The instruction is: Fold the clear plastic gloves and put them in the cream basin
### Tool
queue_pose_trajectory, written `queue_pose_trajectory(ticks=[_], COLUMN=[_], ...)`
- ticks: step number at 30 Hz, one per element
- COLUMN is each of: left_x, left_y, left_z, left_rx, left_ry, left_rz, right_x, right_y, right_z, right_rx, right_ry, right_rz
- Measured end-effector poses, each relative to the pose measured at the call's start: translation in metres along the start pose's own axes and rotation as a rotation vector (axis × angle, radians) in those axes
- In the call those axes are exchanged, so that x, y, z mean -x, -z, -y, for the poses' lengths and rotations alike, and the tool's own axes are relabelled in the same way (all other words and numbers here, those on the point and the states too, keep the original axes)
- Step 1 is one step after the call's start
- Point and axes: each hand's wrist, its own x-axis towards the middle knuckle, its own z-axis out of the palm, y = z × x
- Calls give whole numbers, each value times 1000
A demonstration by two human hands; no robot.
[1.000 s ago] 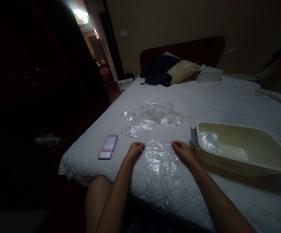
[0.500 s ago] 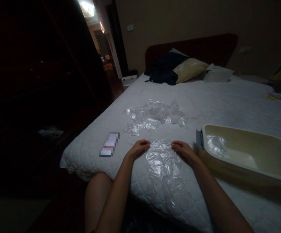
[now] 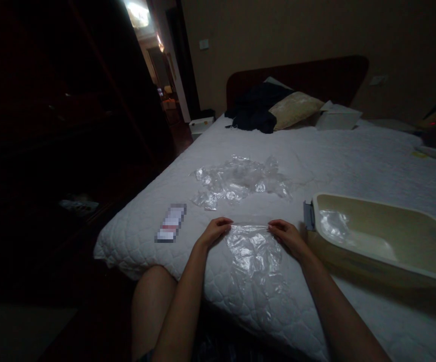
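Note:
A clear plastic bag (image 3: 253, 251) lies crinkled on the white quilted bed (image 3: 372, 161), its lower part trailing toward the bed's near edge. My left hand (image 3: 218, 230) pinches its upper left corner, fingers closed. At the upper right corner, my right hand (image 3: 284, 235) pinches it too. The bag's top edge runs straight between the two hands, with a flat clear strip showing just beyond it. Farther up the bed lies a spread of crumpled clear plastic (image 3: 240, 181), apart from both hands.
To the right stands a cream plastic bin (image 3: 372, 246) with a grey latch and clear plastic inside. A pixelated flat item (image 3: 171, 223) lies left of my hands. Dark cloth (image 3: 259, 105), a beige pillow (image 3: 296, 109) and a white box (image 3: 338, 118) sit by the headboard (image 3: 327, 70).
The bag's top edge has become straighter between my hands, and a flat strip now shows beyond it. My right hand has shifted very slightly right; both still pinch the corners.

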Motion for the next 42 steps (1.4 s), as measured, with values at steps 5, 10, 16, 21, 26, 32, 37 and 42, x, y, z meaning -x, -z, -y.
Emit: queue_pose_trajectory(ticks=[5,10,16,21,26,32,37,42], left_x=[0,0,0,3,6,4,3,7], left_y=[0,0,0,-2,-5,-5,-4,-4], left_z=[2,4,3,0,-3,4,7,1], left_rx=[19,-24,-84,-65,-48,-154,-141,73], left_ry=[-19,-28,-18,-14,-60,-196,-200,-116], left_rz=[-13,-28,-31,-36,-22,-31,-47,-180], right_x=[0,1,0,2,3,2,1,0], right_y=[0,0,4,1,-4,-2,-4,-3], right_z=[-2,-3,-8,-2,2,-3,-4,-7], right_rx=[-30,-68,-33,3,103,107,64,-92], right_ry=[12,10,16,-29,38,76,77,63], right_rz=[-29,-35,-21,-23,-74,-46,-81,-186])
